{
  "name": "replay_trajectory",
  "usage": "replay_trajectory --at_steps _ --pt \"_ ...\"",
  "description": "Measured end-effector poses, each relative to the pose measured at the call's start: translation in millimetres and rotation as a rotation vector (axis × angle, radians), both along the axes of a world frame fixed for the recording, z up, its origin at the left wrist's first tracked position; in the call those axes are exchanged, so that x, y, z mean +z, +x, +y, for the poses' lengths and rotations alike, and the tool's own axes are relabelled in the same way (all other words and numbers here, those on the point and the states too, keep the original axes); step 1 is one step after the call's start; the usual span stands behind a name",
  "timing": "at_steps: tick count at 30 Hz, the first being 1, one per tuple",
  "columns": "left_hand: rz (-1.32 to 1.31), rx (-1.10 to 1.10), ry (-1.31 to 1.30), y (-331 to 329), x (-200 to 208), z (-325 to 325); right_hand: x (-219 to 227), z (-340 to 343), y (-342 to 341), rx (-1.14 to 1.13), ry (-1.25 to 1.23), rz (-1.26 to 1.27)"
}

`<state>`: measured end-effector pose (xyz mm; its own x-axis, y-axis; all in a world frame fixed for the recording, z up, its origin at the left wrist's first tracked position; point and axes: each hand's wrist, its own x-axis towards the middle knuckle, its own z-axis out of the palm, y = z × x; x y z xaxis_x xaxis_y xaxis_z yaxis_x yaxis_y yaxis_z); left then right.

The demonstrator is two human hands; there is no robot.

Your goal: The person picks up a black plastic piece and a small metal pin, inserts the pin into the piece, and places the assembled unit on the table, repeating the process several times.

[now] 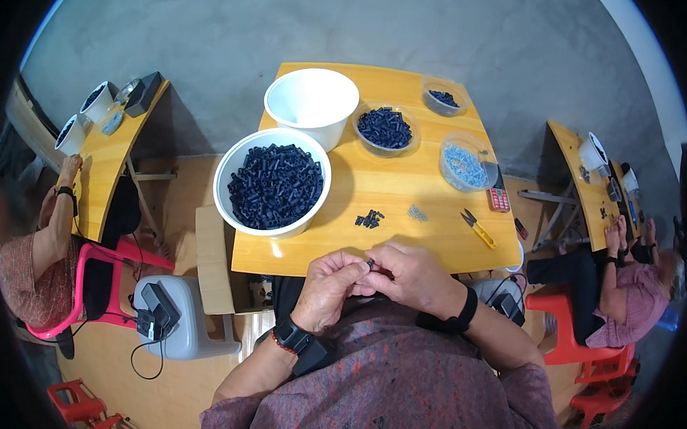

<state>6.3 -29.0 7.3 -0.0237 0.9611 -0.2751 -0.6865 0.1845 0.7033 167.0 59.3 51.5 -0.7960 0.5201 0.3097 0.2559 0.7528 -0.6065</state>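
My left hand (331,284) and my right hand (414,275) meet at the table's near edge, fingertips pinched together. Between them shows a small black tubular piece (371,263), mostly covered by the fingers. Just beyond lies a little heap of black tubular pieces (370,219), with a small pile of pale thin bits (417,213) to its right. Yellow-handled thread snips (479,229) rest farther right. At the left a white bucket (220,190) is full of the same black pieces.
Behind stands another white bucket (311,73). Clear tubs hold black pieces (386,127), more black pieces (444,97) and light-blue bits (464,166). A red keypad phone (499,199) lies at the right edge. Stools flank me; people sit at tables on both sides.
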Motion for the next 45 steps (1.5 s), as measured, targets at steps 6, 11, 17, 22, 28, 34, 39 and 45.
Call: replay_trajectory --at_steps 6,11,17,22,28,34,39,45 --pt "0.106 0.008 0.059 -2 -16 -1 -3 -4 -6 0.012 0.049 0.018" --pt "0.131 0.084 0.049 3 -12 -3 -12 -5 -12 0.008 0.124 0.041" --pt "0.147 0.133 0.049 7 -6 -4 -17 -6 -11 0.017 0.176 0.026" --pt "0.169 0.135 0.053 9 -4 -3 -18 -9 -6 0.017 0.182 0.023" --pt "0.277 0.172 0.004 0 11 -1 9 24 5 0.057 -0.046 0.066" --pt "0.478 0.076 0.064 -25 39 -11 50 138 -7 -0.316 0.004 0.024" --pt "0.753 0.120 0.039 -48 40 -35 49 202 -40 -0.267 0.066 -0.110" --pt "0.742 0.673 0.045 -92 4 -94 32 232 -68 -0.173 0.158 -0.256"
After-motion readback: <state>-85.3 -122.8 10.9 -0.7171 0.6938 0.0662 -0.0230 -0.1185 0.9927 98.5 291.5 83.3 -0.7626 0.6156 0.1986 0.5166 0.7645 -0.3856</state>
